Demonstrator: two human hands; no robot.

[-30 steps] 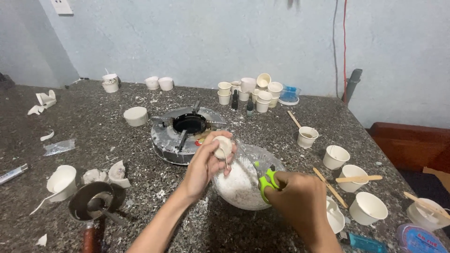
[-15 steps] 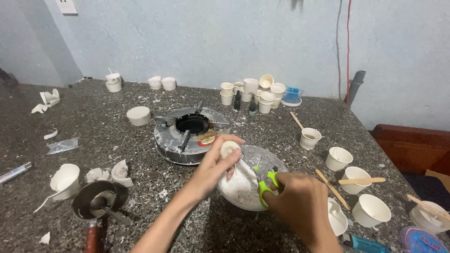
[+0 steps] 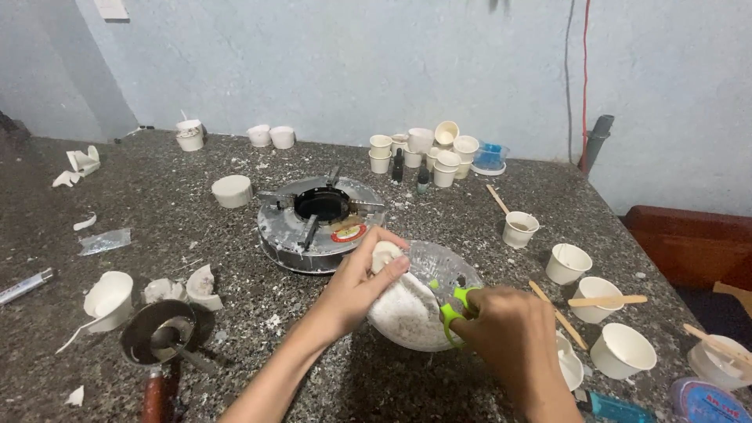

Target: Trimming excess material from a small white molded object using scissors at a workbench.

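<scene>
On the speckled stone table [image 3: 94,329], I am working over a clear bowl [image 3: 450,270].
Beside the round metal burner [image 3: 321,223], the bowl is sitting, probably light and slick; my left hand [image 3: 356,286] is pinching a pale, crumbly-looking lump [image 3: 385,254] at its rim, while my right hand [image 3: 509,337] is closing around green-handled scissors [image 3: 454,309].
</scene>
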